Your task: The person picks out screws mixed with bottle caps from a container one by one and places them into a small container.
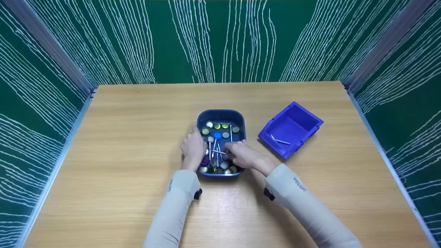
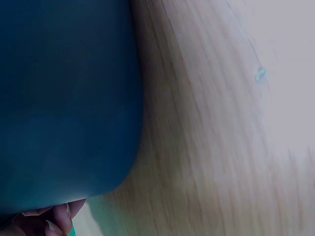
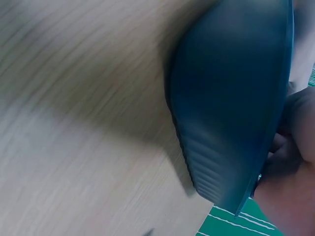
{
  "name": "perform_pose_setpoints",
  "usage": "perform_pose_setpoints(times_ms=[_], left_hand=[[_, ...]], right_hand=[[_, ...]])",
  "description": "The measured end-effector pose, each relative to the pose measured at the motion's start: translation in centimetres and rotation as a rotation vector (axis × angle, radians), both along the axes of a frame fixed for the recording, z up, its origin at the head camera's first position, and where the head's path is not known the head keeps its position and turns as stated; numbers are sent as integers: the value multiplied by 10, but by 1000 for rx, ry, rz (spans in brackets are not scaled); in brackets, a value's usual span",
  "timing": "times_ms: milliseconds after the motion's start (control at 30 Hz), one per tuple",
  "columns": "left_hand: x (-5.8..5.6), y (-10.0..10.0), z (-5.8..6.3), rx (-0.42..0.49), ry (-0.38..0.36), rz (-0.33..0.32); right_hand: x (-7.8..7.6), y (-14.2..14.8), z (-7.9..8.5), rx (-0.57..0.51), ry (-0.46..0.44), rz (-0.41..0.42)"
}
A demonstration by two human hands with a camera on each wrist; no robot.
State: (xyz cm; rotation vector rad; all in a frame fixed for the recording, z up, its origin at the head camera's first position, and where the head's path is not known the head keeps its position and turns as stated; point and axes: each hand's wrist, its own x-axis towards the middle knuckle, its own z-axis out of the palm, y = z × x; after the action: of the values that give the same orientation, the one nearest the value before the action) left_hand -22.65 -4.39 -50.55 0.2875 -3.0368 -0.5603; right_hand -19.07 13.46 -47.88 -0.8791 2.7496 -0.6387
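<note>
A dark blue box (image 1: 221, 175) stands at the middle of the table, holding bottle caps (image 1: 205, 131) and several nails (image 1: 217, 153). My left hand (image 1: 193, 148) grips its left side; in the left wrist view the curled fingers (image 2: 61, 216) show at the box's edge. Over the right rim reaches my right hand (image 1: 244, 155), fingertips down among the contents, pinching one end of a silver nail (image 1: 219, 152) that points left. Seen from the right wrist, the box wall (image 3: 226, 103) hides most of those fingertips.
Right of the box, a purple-blue bin (image 1: 295, 120) sits at an angle with nails (image 1: 280, 141) lying in its near end. The wooden table (image 1: 137, 137) is bordered at the back and sides by green panels (image 1: 220, 41) with white lines.
</note>
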Motion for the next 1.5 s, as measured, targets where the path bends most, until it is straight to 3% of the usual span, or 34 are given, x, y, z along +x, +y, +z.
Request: perform_pose_setpoints(times_ms=[267, 700, 933, 1133, 1500], left_hand=[[0, -1, 0, -3, -16, -2], [0, -1, -2, -1, -3, -4], [0, -1, -2, 22, 7, 2], [0, -1, -2, 28, 12, -8], [0, 0, -2, 19, 18, -13]], right_hand=[[-4, 11, 7, -145, 22, -4], [-12, 49, 31, -247, 31, -148], [-19, 80, 36, -220, 52, -214], [-22, 108, 37, -176, -16, -299], [-25, 150, 34, -139, -2, -353]])
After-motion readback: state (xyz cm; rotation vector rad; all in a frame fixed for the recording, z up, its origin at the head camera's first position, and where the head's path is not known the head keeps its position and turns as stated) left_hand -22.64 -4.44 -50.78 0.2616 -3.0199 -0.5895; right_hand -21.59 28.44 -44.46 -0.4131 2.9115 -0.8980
